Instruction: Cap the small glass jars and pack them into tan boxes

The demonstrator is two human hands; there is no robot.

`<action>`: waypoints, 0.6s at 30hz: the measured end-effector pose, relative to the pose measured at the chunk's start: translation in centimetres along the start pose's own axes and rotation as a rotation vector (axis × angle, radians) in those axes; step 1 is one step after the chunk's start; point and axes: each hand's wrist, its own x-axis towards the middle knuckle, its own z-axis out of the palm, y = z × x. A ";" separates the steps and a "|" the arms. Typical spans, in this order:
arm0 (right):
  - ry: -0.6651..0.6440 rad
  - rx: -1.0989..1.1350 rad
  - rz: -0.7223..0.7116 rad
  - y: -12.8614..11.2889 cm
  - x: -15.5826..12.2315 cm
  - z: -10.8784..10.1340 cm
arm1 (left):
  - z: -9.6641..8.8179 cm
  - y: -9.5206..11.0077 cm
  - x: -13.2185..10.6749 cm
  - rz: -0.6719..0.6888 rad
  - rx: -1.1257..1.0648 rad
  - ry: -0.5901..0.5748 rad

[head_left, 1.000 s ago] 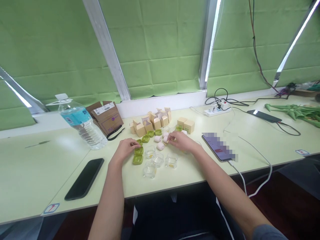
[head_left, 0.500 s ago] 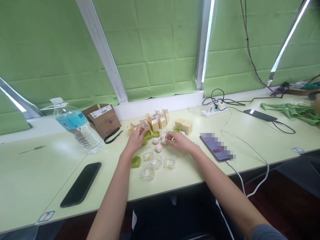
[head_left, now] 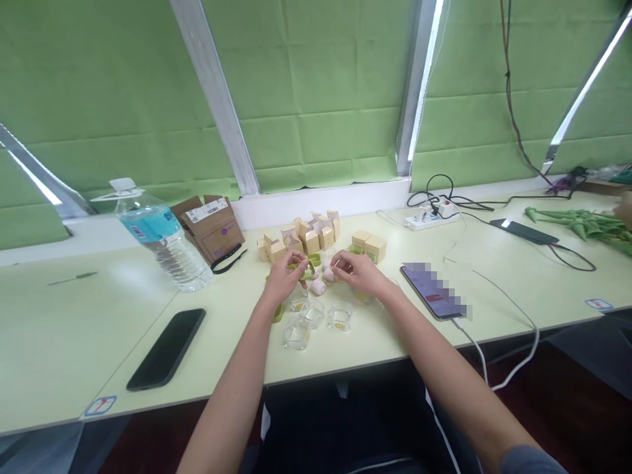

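Observation:
My left hand is closed in a pinch on a small green lid, held just above the table. My right hand rests beside it with fingers curled around a small pale pink piece. Another pink piece lies between the hands. Below them stand several small clear glass jars, one with a yellow mark. A green lid lies half hidden under my left wrist. Behind the hands stand several small tan cardboard boxes.
A large water bottle and flattened brown cartons stand at the left. A black phone lies near the front edge. A lit phone on a white cable lies to the right. A power strip, another phone and green cones are farther right.
My left hand has lifted a green lid from the row at the left and brought it right, towards my right hand. My right hand has stayed in place.

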 end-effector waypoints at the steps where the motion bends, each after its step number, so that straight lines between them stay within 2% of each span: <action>1: 0.008 0.015 -0.007 0.1 0.0 0.1 | 0.2 0.1 -0.1 -0.007 0.000 -0.009; 6: 0.055 0.094 -0.043 0.3 0.1 0.3 | 1.1 0.3 -0.2 -0.013 -0.033 -0.009; 13: 0.080 0.078 -0.049 0.0 0.1 0.3 | 1.0 0.7 -0.5 -0.023 -0.109 -0.059; 18: 0.153 0.090 -0.048 0.2 0.1 0.4 | 1.2 1.2 -0.7 0.015 -0.060 -0.080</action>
